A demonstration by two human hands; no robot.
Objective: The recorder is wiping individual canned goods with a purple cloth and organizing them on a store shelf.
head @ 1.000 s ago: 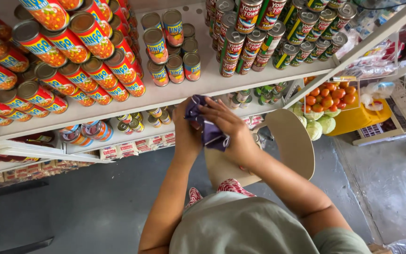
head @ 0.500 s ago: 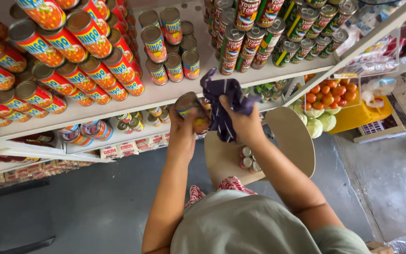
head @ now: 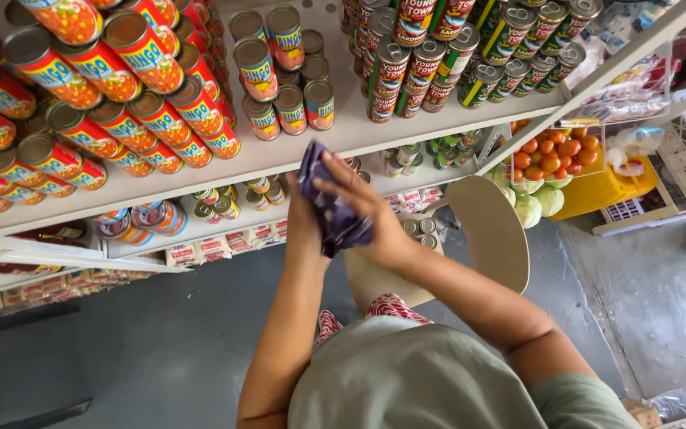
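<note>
My left hand (head: pixel 302 224) and my right hand (head: pixel 376 222) are together in front of the white shelf (head: pixel 375 133), at chest height. A crumpled purple cloth (head: pixel 329 208) is wrapped between them, with my right hand's fingers pressed over it. The cloth covers whatever my left hand grips; half a second ago that was a small can, now hidden. Small cans with blue and orange labels (head: pixel 279 87) stand on the shelf just above my hands.
Rows of red-orange cans (head: pixel 144 59) fill the shelf's left side, and dark cans (head: pixel 438 63) the right. Below my arms is a beige stool (head: pixel 490 234) with several small cans (head: pixel 421 228) on it. A yellow crate (head: pixel 597 189) and tomatoes (head: pixel 553 151) are at right.
The can in my left hand was in view half a second ago; the cloth now covers it. Both hands have dropped slightly and closed together.
</note>
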